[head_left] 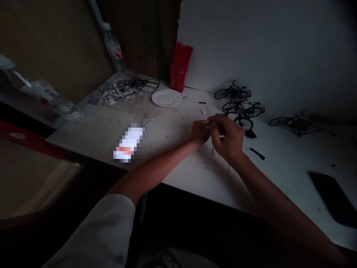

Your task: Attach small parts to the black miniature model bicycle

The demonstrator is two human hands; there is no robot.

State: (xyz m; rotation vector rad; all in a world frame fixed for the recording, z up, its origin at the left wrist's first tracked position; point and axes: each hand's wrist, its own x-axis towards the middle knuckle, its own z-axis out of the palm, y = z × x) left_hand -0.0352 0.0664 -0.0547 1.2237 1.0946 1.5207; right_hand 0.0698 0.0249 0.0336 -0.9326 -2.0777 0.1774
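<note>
Both of my hands meet above the white table (189, 178), in front of several small black model bicycles (242, 121). The fingers of my left hand (201, 132) are curled in and touch the tips of my right hand (227, 137). On the right, thumb and forefinger are pinched together. Whatever sits between the fingertips is too small and dark to make out. Just beyond the hands lies a small pinkish-white card or packet (203, 111). A short black tool-like piece (257, 153) rests to the right of my right wrist.
A lit phone (128, 144) with a blurred screen lies left of my forearm. Behind it are a white plate (166, 98), black plastic part frames (142, 85), a red box (180, 69) and plastic bottles (50, 93). A dark flat slab (333, 199) lies at right.
</note>
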